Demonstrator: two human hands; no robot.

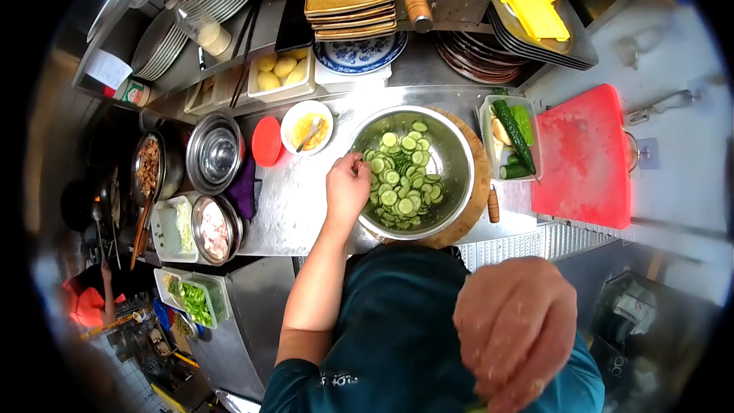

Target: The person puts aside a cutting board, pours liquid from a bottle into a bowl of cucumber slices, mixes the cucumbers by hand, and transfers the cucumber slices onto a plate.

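A large metal bowl (463,191) holds many thin cucumber slices (405,172). Its base rests on a round wooden board (480,172). At the bowl's left rim is my left hand (348,187), fingers curled over the edge and closed on it. My right hand (518,329) is raised close to the camera, wet, with its fingers bent together. A small green bit shows under its fingertips at the bottom of the view; what it is cannot be made out. A wooden handle (493,205) sticks out beside the board.
Left of the bowl stand a white bowl (329,116) with a spoon in yellow contents and a red lid (267,141). Right are a tub of whole cucumbers (514,134) and a red cutting board (585,157). Plates (350,0) are stacked above. Another person's arm (107,291) shows far left.
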